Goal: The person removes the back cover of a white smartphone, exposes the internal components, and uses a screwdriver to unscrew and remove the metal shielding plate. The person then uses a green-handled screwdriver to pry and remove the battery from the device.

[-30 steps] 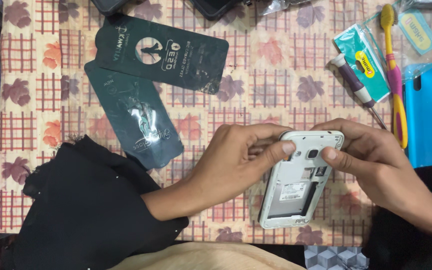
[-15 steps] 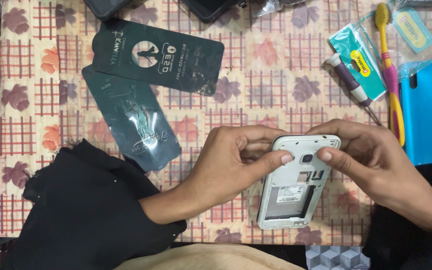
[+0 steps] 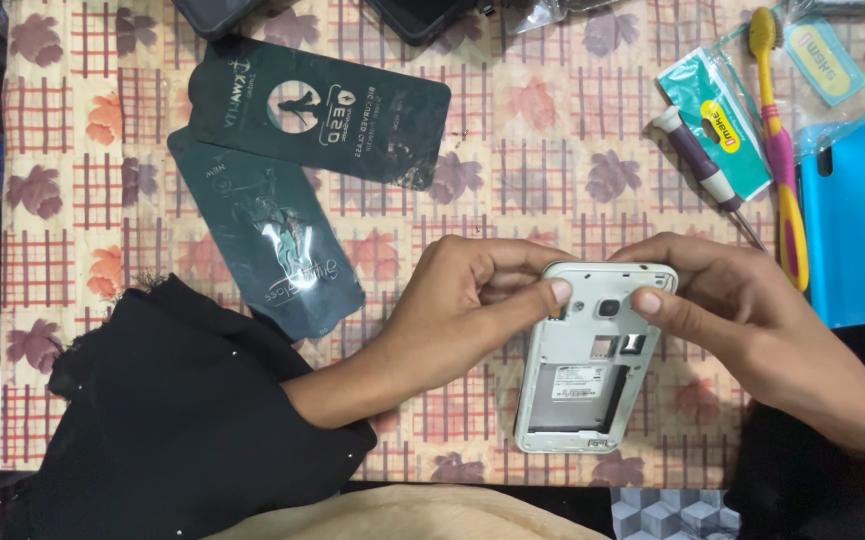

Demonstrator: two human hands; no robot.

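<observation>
- Since the earlier frame, both hands and the white phone (image 3: pixel 589 365) have barely shifted; the right thumb has slid a little along the phone's far end, closer to the camera lens.
- Left hand (image 3: pixel 452 310) grips the phone's far-left corner, thumb pressed on the open back and fingers curled round the edge.
- Right hand (image 3: pixel 742 310) pinches the far-right corner, thumb on the back beside the lens.
- Phone lies back cover off, battery bay showing, near the near edge of the patterned tablecloth (image 3: pixel 512 150), between the hands.
- Two dark green packets (image 3: pixel 302 170) lie to the far left.
- A small screwdriver (image 3: pixel 707 175), a yellow-and-pink toothbrush (image 3: pixel 780 150) and a blue phone cover (image 3: pixel 857 220) lie far right.
</observation>
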